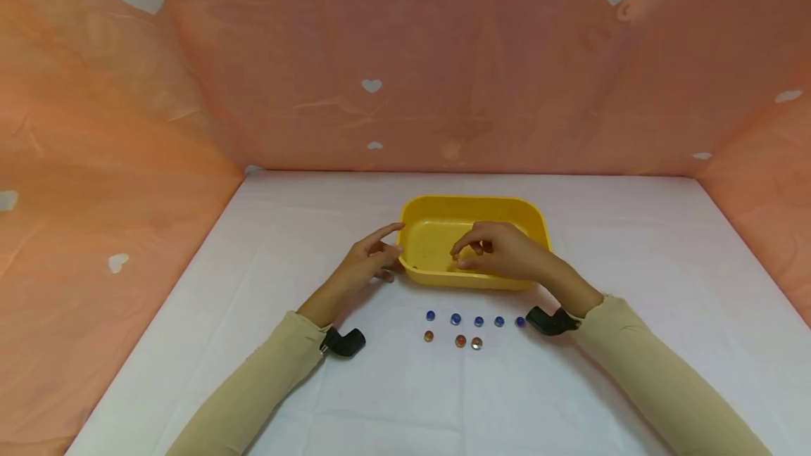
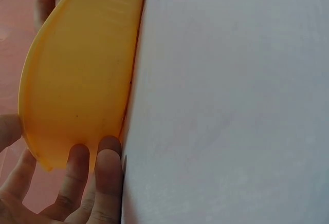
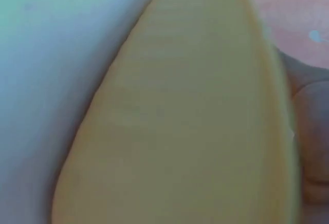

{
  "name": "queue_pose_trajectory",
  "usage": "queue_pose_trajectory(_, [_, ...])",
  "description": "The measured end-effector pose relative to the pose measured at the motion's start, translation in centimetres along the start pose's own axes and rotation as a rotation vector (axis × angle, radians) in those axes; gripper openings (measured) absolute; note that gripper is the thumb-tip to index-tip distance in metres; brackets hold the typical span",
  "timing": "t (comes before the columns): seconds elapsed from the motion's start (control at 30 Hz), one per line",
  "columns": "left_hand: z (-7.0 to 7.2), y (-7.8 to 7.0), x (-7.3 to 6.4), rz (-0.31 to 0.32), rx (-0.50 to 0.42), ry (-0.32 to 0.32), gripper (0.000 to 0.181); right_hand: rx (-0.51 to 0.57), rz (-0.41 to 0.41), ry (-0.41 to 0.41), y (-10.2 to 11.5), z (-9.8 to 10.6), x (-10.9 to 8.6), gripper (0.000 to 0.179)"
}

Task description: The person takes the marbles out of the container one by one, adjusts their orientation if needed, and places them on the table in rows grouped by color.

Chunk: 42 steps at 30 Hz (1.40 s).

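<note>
A yellow plastic basin [image 1: 472, 279] stands on the white cloth. Against its left end rests my left hand [image 1: 361, 267], fingers mostly straight, touching the rim and outer wall; the left wrist view shows the fingertips [image 2: 108, 170] at that wall. My right hand [image 1: 507, 252] reaches over the near rim, and its thumb and index finger pinch a small amber marble [image 1: 455, 257] inside the basin. In the right wrist view the basin wall [image 3: 169, 106] fills most of the picture and hides the fingertips.
In front of the basin lies a row of several blue marbles [image 1: 478, 321]. Nearer still are three orange-brown marbles [image 1: 460, 341]. Orange sheeting [image 1: 443, 55] with pale hearts walls the back and sides. A black wrist mount [image 1: 345, 343] juts from each sleeve.
</note>
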<state>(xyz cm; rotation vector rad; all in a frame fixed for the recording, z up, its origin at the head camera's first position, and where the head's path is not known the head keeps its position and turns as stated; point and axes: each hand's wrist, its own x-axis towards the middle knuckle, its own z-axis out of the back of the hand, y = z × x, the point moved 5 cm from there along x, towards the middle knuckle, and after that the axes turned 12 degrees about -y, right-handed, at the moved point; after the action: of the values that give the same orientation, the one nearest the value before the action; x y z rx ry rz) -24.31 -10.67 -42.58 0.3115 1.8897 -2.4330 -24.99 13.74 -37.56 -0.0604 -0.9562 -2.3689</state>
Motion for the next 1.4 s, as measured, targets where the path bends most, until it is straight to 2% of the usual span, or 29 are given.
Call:
queue_pose_trajectory(0.13, [-0.4, 0.1, 0.4, 0.007, -0.018, -0.002, 0.049, 0.102, 0.021, -0.008, 0.4, 1.4, -2.1, 0.018])
queue_pose_trajectory(0.27, [-1.0, 0.1, 0.6, 0.007, -0.029, 0.003, 0.049, 0.190, 0.054, 0.040, 1.1, 2.1, -4.8, 0.017])
queue_pose_trajectory(0.4, [-1.4, -0.1, 0.9, 0.000, -0.041, 0.015, 0.051, 0.173, 0.043, 0.075, 1.5, 2.4, -7.4, 0.018])
queue_pose_trajectory(0.5, [-1.5, -0.2, 1.0, -0.007, -0.041, 0.020, 0.050, 0.141, 0.025, 0.100, 1.8, 2.4, -8.6, 0.019])
queue_pose_trajectory(0.63, [-1.3, -0.1, 1.0, -0.020, -0.021, 0.017, 0.050, 0.124, 0.038, 0.182, 1.8, 1.9, -9.1, 0.015])
queue_pose_trajectory(0.8, [-0.9, 0.1, 0.8, -0.002, -0.002, 0.003, 0.049, 0.046, 0.060, 0.292, 1.1, 0.7, -9.4, 0.014])
queue_pose_trajectory(1.4, [-0.7, -0.1, 0.5, 0.001, 0.006, 0.013, 0.049, -0.046, 0.101, 0.284, 0.7, -0.3, -9.4, 0.016])
